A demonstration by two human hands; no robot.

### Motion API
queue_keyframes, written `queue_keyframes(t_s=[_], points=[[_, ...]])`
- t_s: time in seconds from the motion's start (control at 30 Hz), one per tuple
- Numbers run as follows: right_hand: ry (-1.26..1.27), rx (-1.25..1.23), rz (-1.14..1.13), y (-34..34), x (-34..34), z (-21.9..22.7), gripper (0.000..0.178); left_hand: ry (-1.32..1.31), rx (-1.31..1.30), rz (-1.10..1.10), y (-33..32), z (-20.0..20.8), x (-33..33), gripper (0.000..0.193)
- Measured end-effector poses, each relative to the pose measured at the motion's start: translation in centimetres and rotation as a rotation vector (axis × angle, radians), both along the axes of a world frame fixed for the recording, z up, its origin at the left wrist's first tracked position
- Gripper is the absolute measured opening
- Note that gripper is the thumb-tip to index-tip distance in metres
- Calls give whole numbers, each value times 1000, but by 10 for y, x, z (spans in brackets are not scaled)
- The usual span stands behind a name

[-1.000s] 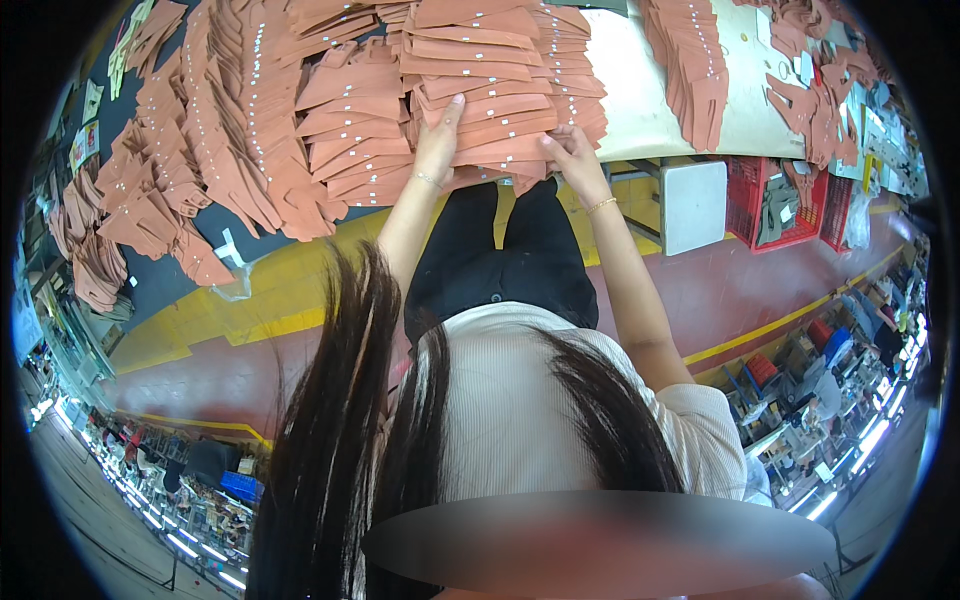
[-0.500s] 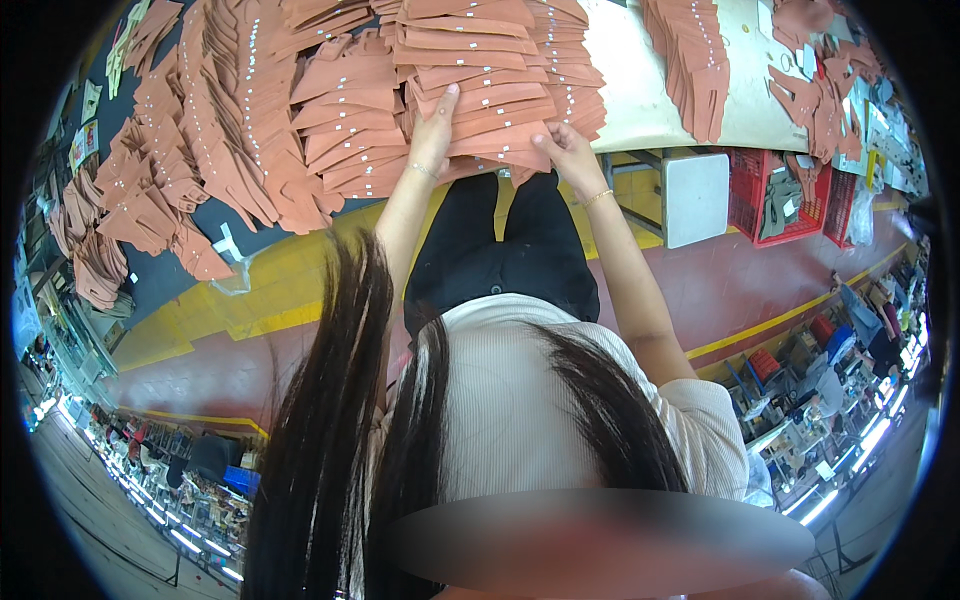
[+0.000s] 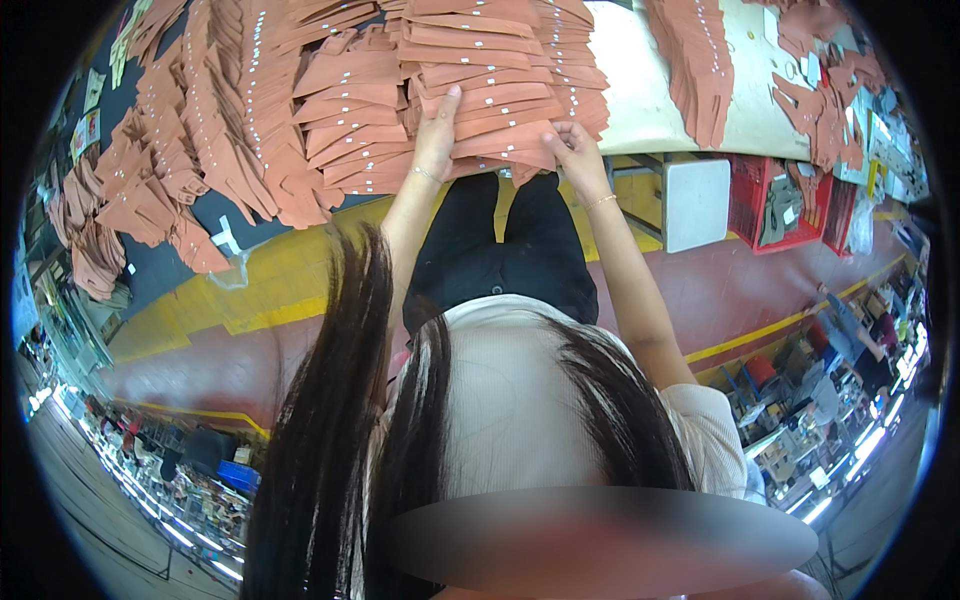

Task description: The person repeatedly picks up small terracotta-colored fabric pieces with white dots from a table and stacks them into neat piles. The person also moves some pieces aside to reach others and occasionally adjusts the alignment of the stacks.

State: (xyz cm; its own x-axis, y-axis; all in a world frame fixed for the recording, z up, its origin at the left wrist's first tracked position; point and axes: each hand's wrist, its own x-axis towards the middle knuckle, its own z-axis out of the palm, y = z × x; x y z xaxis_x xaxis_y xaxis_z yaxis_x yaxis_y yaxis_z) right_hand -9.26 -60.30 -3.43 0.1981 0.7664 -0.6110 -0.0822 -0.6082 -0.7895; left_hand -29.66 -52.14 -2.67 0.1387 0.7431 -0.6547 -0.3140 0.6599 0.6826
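A stack of salmon-coloured cut fabric pieces (image 3: 490,97), overlapping and marked with small white stickers, lies at the table's near edge in front of me. My left hand (image 3: 434,143) grips its left side, thumb stretched over the top and the other fingers mostly hidden. At the stack's near right corner, my right hand (image 3: 579,158) pinches the edge of the front fabric piece (image 3: 520,142) between thumb and forefinger. A second stack of the same pieces (image 3: 350,120) lies just left of my left hand.
More salmon stacks (image 3: 225,110) cover the dark tabletop (image 3: 205,215) to the left. Another row (image 3: 692,70) lies on the pale table (image 3: 630,60) at right. Below it stand a white panel (image 3: 697,205) and a red crate (image 3: 745,195) holding dark green cloth.
Both hands keep nearly the same place and grip; the view has shifted slightly. Far off at the right, a person in the aisle has moved a little.
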Motion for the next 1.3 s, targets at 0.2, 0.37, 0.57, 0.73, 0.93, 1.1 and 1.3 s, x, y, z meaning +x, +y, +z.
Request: queue_keyframes(t_s=[0.2,0.37,0.57,0.73,0.93,1.1,1.3], points=[[-38,79,8,1,6,-8,18,57,233,211,-22,7,13,66],[-9,13,27,2,11,-10,18,99,174,174,-31,10,15,74],[-44,-9,78,5,12,-11,21,291,141,-33,-36,11,-3,78],[-92,-32,88,5,18,-3,23,522,1,-520,-36,55,-44,88],[-151,-76,12,10,25,14,25,-115,141,-72,48,77,-88,34],[-197,-46,67,7,23,21,26,-515,-10,482,160,48,-80,43],[-238,-59,53,-14,22,23,22,-566,-228,537,206,18,-74,73]])
